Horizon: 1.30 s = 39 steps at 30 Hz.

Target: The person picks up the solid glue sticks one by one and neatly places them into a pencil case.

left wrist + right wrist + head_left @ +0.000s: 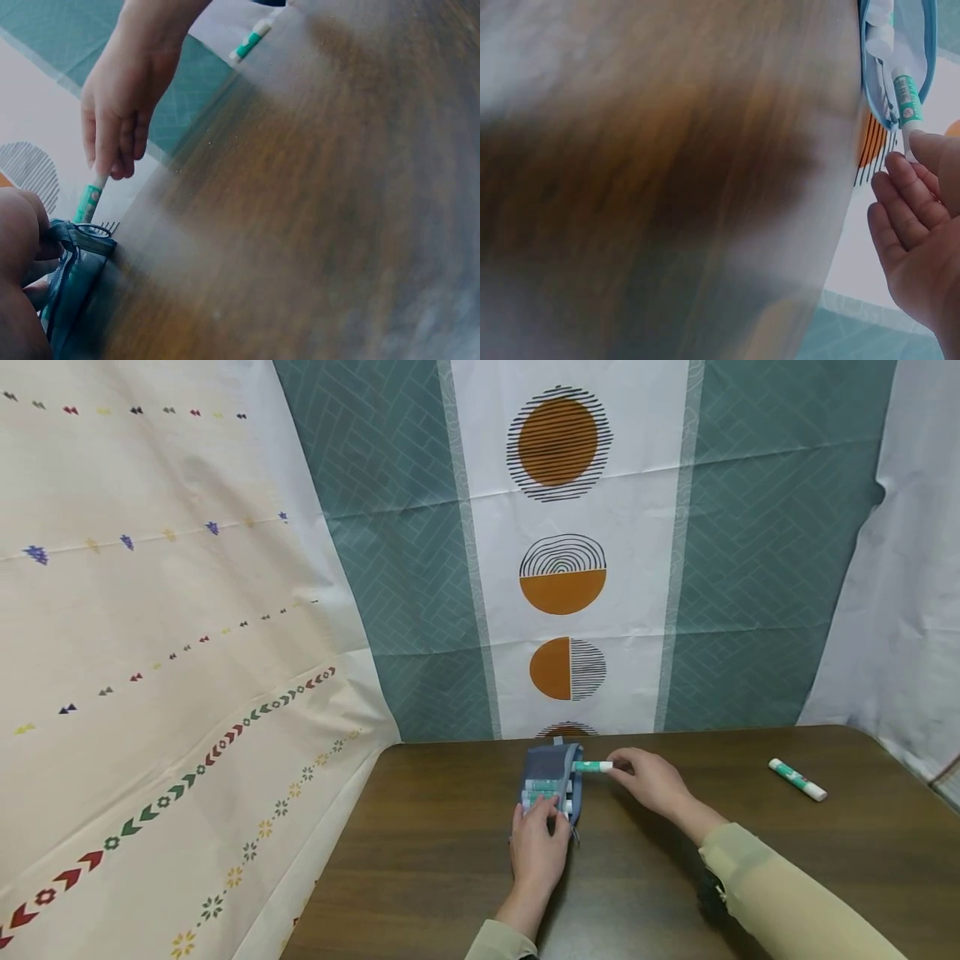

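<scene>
A blue-grey zip pouch [543, 762] lies on the table with its open side facing right; several green-and-white glue sticks [542, 786] show through its clear front. My left hand [537, 852] grips the pouch at its near end, fingers over the front. Between thumb and fingertips, my right hand [654, 783] pinches the white end of a glue stick [595, 767]. This stick's other end is inside the pouch opening, as the right wrist view also shows with its green label [907, 99]. The pouch's zip edge [84, 238] appears beside the left fingers.
Another glue stick [797, 779] lies on the brown wooden table [420, 852], off to the right. Behind the table hangs a patterned green-and-white cloth [600, 610]. A cream cloth [187, 693] hangs along the left side.
</scene>
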### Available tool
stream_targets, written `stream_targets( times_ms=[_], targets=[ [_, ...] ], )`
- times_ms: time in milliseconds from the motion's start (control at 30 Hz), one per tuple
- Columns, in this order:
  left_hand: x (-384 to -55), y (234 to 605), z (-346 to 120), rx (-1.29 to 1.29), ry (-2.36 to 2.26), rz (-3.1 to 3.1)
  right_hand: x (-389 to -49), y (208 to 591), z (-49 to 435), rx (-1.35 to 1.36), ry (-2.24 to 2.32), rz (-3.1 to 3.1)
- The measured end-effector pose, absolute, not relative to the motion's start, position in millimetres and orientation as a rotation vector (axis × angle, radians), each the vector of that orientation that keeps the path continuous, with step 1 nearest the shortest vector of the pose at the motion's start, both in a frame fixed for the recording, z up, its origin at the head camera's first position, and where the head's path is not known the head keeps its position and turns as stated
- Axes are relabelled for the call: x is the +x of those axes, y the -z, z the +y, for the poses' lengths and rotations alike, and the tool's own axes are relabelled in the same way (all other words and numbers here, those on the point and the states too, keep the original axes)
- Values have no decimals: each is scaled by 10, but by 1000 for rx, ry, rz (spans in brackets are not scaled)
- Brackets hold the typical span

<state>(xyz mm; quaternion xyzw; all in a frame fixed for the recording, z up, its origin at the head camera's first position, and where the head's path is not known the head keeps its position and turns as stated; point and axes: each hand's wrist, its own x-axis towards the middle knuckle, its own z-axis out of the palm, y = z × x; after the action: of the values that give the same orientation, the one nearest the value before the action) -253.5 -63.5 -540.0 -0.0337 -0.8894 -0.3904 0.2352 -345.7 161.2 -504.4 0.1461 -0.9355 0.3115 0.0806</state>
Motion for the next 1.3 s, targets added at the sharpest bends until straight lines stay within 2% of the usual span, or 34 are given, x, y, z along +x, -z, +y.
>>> stream_targets(
  times_ms=[1300],
  targets=[
    [-2559, 5399, -636, -76, 1073, -2478, -3619, 5167, 1038, 479, -925, -2839]
  ],
)
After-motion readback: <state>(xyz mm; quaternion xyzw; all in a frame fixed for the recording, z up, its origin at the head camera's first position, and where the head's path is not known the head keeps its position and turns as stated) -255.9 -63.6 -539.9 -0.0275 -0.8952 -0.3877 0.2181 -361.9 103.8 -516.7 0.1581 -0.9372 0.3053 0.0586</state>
